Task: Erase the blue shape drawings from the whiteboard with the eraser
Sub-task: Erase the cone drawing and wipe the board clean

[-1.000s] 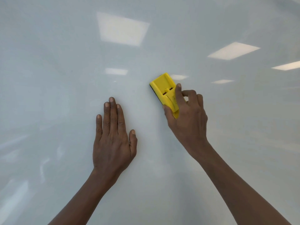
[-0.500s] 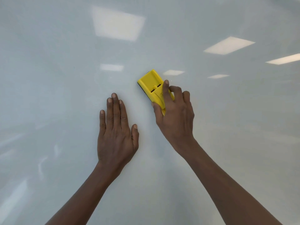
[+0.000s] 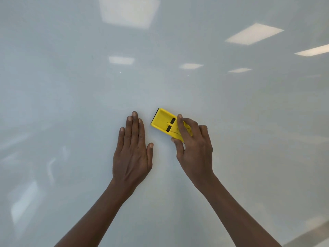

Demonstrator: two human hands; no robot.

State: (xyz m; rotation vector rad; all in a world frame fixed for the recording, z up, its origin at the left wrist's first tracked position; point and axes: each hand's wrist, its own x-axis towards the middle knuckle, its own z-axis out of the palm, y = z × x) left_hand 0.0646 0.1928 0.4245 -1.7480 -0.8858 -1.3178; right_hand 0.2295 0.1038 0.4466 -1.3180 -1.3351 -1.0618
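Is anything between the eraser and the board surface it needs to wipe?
Nothing visible: the right hand grips the yellow eraser against the whiteboard. The left hand lies flat close beside it. No blue marks show.

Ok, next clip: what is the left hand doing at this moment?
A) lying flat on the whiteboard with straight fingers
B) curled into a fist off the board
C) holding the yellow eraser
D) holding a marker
A: the left hand lies flat on the whiteboard, fingers straight, while the right hand holds the yellow eraser.
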